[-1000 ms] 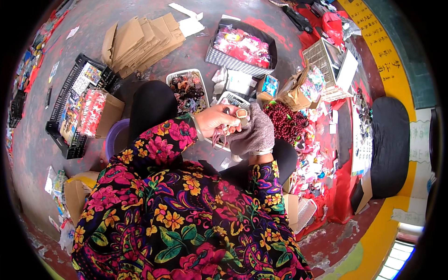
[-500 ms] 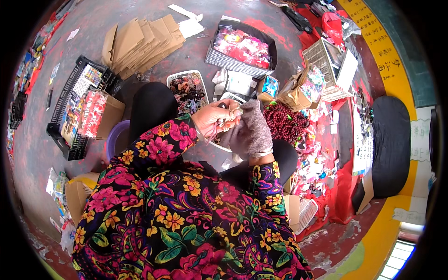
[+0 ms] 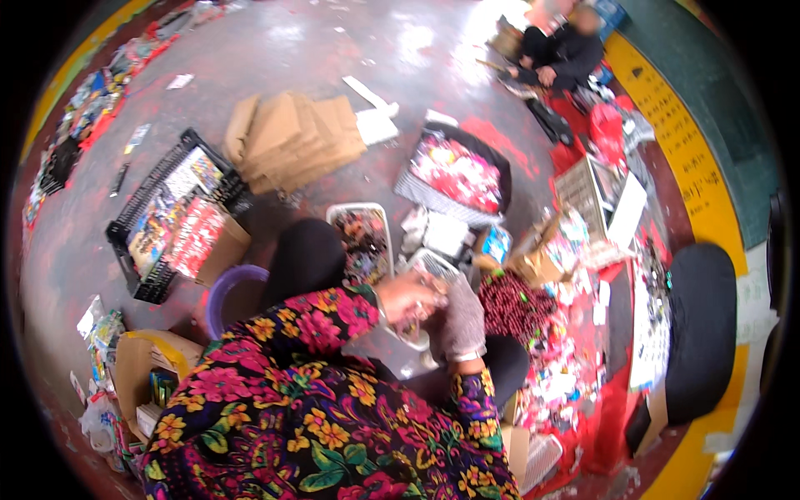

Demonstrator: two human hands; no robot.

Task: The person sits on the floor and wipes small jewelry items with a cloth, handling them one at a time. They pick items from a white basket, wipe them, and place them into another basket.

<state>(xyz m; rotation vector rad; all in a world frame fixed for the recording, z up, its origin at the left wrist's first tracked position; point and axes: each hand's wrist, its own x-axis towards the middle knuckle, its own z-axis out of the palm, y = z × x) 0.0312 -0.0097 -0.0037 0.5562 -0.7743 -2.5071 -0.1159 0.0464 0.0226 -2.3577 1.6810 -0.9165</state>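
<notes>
My left hand (image 3: 407, 298) is closed in front of me, its fingers gathered against my right hand. Small pale bits and thin pinkish strands show at its fingers, too blurred to name. Greyish-purple fuzzy fabric (image 3: 464, 317), like a knit glove or cloth, covers my right hand, so those fingers are hidden; only the bare wrist (image 3: 468, 365) shows below a pale band. Just beyond my hands is a white basket (image 3: 435, 263). A white tray of dark and brownish small items (image 3: 386, 233) stands left of it, and a heap of dark red beads (image 3: 517, 307) lies to the right.
Flattened cardboard (image 3: 304, 137), a black crate (image 3: 142, 287) and a purple basin (image 3: 218, 304) stand on the left. Ahead is a checked box of pink packets (image 3: 414, 193). Loose small goods (image 3: 558, 375) cover the right side. A person (image 3: 567, 54) sits at the far right.
The view has tilted up and shifted, so surroundings sit lower and a seated person appears at the far right. My hands remain together; the fabric still covers my right hand.
</notes>
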